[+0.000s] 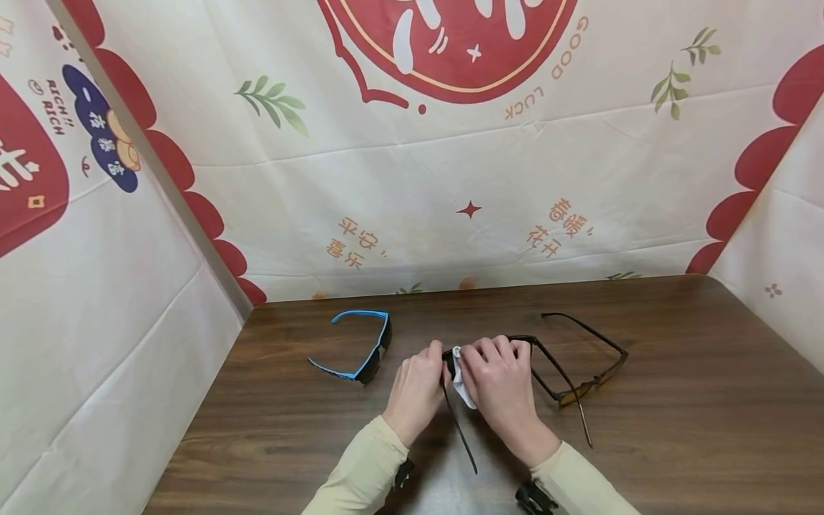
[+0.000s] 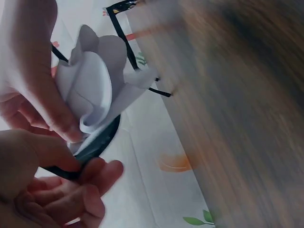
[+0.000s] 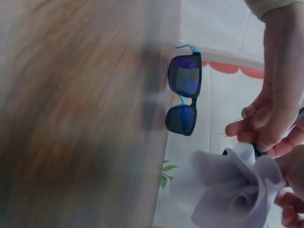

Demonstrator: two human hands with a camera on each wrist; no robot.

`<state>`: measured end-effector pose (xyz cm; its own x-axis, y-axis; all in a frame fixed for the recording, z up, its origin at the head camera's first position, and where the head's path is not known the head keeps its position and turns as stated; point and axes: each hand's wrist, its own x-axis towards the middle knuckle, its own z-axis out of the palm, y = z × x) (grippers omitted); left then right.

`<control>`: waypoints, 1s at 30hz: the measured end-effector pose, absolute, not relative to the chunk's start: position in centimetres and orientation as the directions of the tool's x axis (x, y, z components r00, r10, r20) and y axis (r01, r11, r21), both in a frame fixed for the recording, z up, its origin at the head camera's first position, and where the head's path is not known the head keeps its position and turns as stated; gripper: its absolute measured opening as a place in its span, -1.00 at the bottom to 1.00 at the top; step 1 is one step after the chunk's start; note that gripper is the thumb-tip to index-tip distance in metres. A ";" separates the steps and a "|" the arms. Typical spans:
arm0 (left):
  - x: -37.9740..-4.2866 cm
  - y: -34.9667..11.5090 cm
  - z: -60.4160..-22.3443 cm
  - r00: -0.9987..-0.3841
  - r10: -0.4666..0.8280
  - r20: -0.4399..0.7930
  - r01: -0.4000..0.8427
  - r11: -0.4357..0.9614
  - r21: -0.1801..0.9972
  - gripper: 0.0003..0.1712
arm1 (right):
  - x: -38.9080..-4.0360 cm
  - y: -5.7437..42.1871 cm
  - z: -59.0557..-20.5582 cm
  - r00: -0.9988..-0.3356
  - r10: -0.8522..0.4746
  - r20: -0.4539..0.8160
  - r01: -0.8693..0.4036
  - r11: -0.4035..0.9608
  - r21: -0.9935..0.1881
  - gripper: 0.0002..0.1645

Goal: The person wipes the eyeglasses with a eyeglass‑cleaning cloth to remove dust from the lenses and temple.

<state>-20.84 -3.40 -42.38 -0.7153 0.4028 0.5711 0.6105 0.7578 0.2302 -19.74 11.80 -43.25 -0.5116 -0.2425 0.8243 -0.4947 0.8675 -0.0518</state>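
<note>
My left hand [image 1: 417, 386] grips a pair of dark-framed glasses [image 1: 458, 433] at its left end, with thumb and fingers pinching the frame. Both temples point back toward me. My right hand [image 1: 505, 386] holds a white cloth [image 1: 465, 390] folded over the glasses, hiding much of the front. In the left wrist view the cloth [image 2: 92, 85] bunches up beside the dark rim [image 2: 102, 142], which my left fingertips pinch. The right wrist view shows the crumpled cloth [image 3: 232, 190] close below the left hand [image 3: 280, 90].
Blue-and-black sunglasses [image 1: 370, 354] rest on the wooden table [image 1: 277, 436] at left, temples unfolded. Another dark pair of glasses with brownish lenses [image 1: 589, 386] lies at right, partly behind the held pair. Printed white fabric [image 1: 412, 179] hangs behind the table and along its sides.
</note>
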 end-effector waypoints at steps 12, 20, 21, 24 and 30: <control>-21.4 -4.4 -43.1 -0.645 0.419 0.639 0.684 0.689 0.239 -0.77 | -19.2 12.8 -44.3 -0.471 -0.315 0.824 -0.587 0.809 -0.026 -0.93; -21.6 -4.7 -43.0 -0.661 0.445 0.605 0.720 0.602 0.344 -0.74 | -19.1 12.5 -43.9 -0.491 -0.237 0.838 -0.517 0.854 -0.061 -0.88; -21.6 -4.7 -43.0 -0.663 0.450 0.598 0.722 0.596 0.352 -0.74 | -19.1 12.5 -43.9 -0.484 -0.247 0.840 -0.532 0.845 -0.058 -0.89; -21.7 -4.9 -43.0 -0.664 0.472 0.580 0.729 0.582 0.361 -0.73 | -19.1 12.6 -44.0 -0.474 -0.288 0.832 -0.573 0.818 -0.043 -0.90; -22.2 -5.5 -43.2 -0.637 0.497 0.590 0.747 0.586 0.314 -0.73 | -18.4 13.3 -44.4 -0.495 -0.314 0.810 -0.583 0.812 -0.041 -0.79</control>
